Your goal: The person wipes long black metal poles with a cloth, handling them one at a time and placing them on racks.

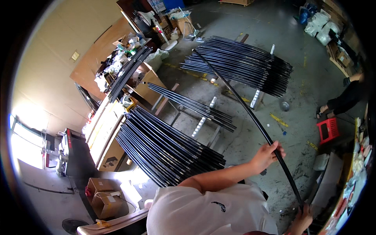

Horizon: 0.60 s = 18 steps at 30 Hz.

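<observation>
A long, thin black pole (252, 113) slants across the view, from the far rack down to the lower right. My left hand (268, 156) is closed around it below its middle, with the thumb up along one side. Near the pole's lower end, my right hand (301, 220) grips it, partly cut off by the picture's edge. The pole's upper end reaches over a far row of similar black poles (239, 64), and I cannot tell whether it touches them. Left of me lies a nearer row of black poles (164, 149), with a few more poles (192, 105) beyond it.
White notched supports (204, 117) hold the poles up. At right stand a red plastic stool (328, 131) and another person's legs (340, 98). A metal bowl (285, 105) sits on the grey floor. Cardboard boxes (105, 197) and a cluttered bench (105, 129) are on the left.
</observation>
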Motion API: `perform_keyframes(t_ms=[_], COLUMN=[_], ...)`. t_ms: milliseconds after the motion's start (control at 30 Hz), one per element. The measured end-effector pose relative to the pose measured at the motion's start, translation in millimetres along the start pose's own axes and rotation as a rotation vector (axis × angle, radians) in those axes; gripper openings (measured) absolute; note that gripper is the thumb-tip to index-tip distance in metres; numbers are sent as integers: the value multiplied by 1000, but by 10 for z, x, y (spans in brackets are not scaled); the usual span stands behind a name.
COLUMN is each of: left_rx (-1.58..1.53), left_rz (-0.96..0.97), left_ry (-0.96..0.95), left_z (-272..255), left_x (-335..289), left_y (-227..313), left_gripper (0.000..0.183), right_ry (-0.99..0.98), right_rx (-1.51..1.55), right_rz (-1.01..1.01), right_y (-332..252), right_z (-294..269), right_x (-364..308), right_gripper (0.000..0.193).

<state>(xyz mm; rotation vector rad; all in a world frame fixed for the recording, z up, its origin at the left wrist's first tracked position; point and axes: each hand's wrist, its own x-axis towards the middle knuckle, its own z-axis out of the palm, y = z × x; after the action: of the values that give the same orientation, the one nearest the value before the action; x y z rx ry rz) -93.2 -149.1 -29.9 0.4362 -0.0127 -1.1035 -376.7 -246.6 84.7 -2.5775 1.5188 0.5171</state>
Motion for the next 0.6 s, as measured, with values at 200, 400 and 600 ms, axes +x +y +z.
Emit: perform_keyframes(t_ms=[200, 400, 600], left_rx=[44, 128, -185], left_rz=[104, -110, 124], left_ry=[-124, -318, -129], left_z=[93, 286, 134], left_x=[288, 175, 579], left_y=[260, -275, 465], left_gripper=[24, 24, 28], right_ry=[492, 477, 701], right_rx=[-52, -95, -356], right_rz=[-150, 91, 205], right_y=[1161, 1941, 2664], right_z=[84, 325, 474], right_x=[-377, -636, -1237], right_gripper=[23, 28, 30])
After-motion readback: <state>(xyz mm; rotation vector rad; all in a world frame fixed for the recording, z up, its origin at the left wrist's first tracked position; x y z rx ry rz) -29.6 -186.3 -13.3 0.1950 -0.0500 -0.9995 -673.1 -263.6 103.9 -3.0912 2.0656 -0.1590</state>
